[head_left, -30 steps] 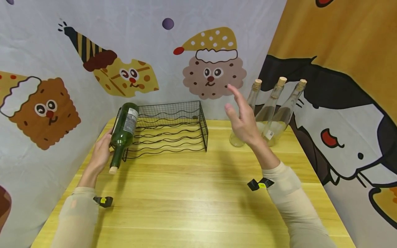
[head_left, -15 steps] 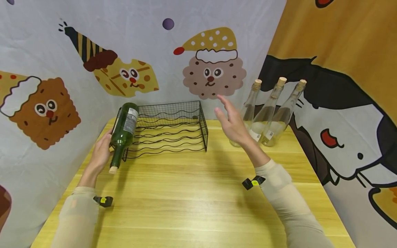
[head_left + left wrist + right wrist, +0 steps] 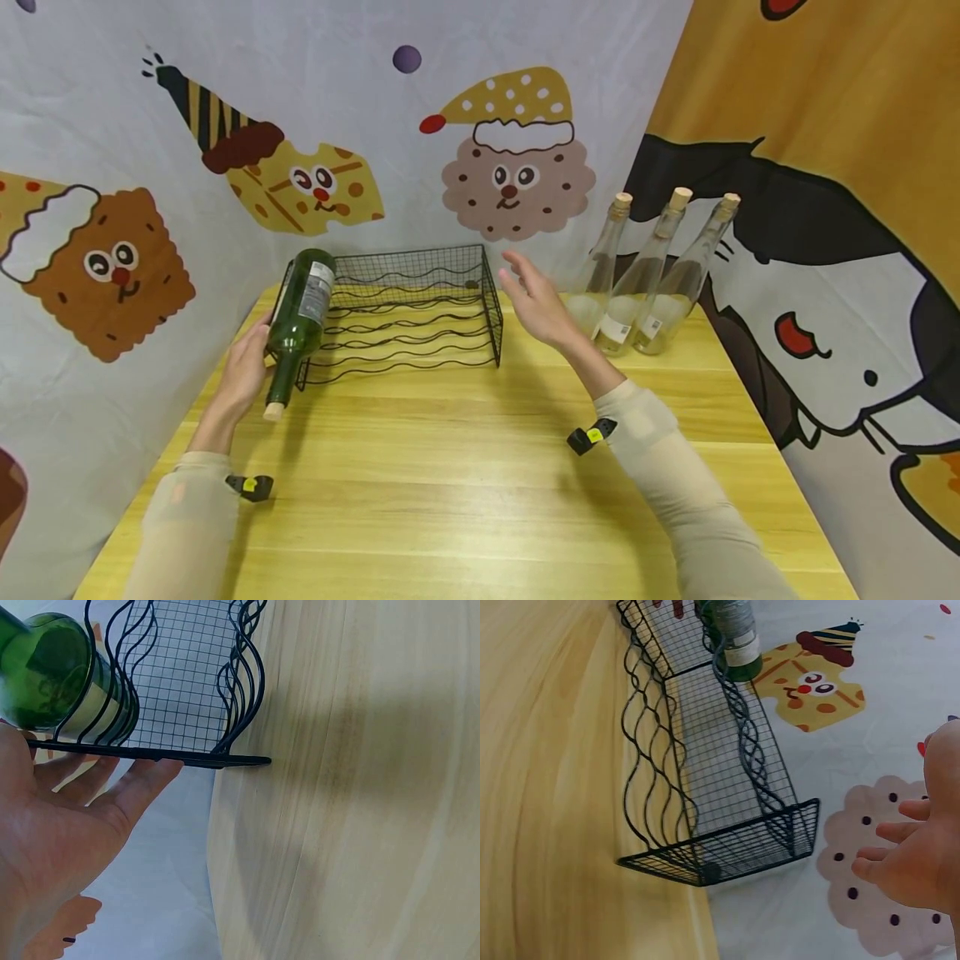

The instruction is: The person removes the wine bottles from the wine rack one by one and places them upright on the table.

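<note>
A green wine bottle (image 3: 302, 308) with a cork lies on the upper wavy wires at the left end of a black wire wine rack (image 3: 420, 363), its neck pointing to the front. Against the rack's left side rests my left hand (image 3: 244, 367). In the left wrist view its fingers (image 3: 139, 784) lie along the outside of the side panel, fairly straight, and the thumb is hidden. My right hand (image 3: 542, 312) hovers just right of the rack, fingers extended and holding nothing. The right wrist view shows this hand (image 3: 915, 847) apart from the mesh end panel.
Three clear corked bottles (image 3: 617, 321) stand close together at the table's back right, just beyond my right hand. A cartoon-printed cloth (image 3: 420, 167) hangs behind and beside the wooden table (image 3: 420, 500).
My right hand has moved left and slightly down, away from the clear bottles and closer to the rack's right end. The left hand, green bottle and rack stay put.
</note>
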`<state>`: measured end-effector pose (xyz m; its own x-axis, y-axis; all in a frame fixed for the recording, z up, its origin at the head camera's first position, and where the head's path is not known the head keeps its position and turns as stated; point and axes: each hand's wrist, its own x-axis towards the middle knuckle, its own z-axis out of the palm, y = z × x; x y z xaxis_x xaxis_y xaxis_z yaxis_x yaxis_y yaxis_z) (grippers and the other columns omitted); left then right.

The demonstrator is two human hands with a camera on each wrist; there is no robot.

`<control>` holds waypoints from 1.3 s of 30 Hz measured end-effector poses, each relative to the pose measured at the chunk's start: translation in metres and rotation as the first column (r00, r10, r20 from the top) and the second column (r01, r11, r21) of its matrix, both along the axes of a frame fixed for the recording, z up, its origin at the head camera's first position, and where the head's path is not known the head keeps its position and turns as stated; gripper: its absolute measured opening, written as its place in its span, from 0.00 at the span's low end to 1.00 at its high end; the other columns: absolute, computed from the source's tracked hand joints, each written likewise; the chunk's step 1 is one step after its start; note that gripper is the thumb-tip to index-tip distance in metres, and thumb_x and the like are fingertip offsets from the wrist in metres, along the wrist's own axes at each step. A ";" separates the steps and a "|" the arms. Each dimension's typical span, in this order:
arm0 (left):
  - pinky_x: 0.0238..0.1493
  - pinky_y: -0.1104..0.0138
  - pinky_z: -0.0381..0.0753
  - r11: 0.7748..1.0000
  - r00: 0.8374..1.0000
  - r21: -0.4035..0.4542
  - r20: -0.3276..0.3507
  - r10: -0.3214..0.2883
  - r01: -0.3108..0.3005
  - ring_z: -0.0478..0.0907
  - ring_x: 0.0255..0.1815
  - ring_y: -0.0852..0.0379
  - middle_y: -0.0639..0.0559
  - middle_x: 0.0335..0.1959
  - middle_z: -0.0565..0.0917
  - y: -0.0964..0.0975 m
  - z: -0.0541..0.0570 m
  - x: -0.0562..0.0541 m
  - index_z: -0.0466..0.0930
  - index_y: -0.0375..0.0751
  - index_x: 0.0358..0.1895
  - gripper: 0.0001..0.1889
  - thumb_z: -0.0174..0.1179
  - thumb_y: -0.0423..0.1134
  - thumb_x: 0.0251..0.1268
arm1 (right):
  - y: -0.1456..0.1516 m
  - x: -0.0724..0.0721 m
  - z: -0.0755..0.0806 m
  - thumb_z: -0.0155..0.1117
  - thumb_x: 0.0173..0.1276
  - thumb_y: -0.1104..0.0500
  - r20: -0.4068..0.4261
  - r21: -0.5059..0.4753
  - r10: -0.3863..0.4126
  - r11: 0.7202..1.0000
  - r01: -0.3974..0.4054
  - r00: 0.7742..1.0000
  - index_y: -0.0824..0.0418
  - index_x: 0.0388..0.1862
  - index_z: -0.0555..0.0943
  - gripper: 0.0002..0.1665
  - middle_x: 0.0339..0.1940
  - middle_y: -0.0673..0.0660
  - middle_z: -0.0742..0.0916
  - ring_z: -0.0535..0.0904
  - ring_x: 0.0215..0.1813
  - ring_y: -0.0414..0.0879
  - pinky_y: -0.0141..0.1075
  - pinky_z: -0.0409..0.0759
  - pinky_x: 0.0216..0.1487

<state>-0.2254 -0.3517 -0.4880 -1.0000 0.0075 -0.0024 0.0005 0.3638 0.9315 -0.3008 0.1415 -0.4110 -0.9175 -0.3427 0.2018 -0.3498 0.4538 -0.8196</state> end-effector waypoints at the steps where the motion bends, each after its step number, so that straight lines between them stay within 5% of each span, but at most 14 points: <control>1: 0.80 0.18 0.64 1.000 1.000 0.004 0.000 0.000 0.000 0.47 0.94 0.24 0.37 0.97 0.41 0.000 0.000 0.000 0.37 0.50 0.96 0.37 0.21 0.61 0.96 | -0.001 -0.001 -0.003 0.41 0.95 0.34 0.011 0.004 0.006 1.000 -0.006 1.000 0.51 0.95 0.57 0.41 0.96 0.57 0.64 0.60 0.95 0.63 0.62 0.64 0.95; 18: 0.80 0.18 0.64 1.000 1.000 0.003 0.007 -0.002 0.002 0.47 0.94 0.23 0.36 0.97 0.41 -0.002 -0.001 -0.001 0.37 0.49 0.96 0.37 0.21 0.61 0.96 | -0.013 -0.003 -0.045 0.42 0.93 0.30 0.110 -0.020 0.006 1.000 -0.004 0.994 0.53 0.97 0.50 0.48 0.96 0.59 0.63 0.65 0.93 0.62 0.61 0.66 0.94; 39: 0.81 0.20 0.66 1.000 1.000 0.008 -0.001 0.004 -0.004 0.49 0.93 0.24 0.37 0.97 0.41 0.000 -0.001 -0.001 0.36 0.50 0.96 0.37 0.20 0.60 0.96 | -0.014 -0.003 -0.059 0.39 0.97 0.40 0.171 -0.049 -0.038 0.998 0.047 0.985 0.56 0.96 0.57 0.39 0.96 0.61 0.64 0.60 0.95 0.61 0.59 0.58 0.97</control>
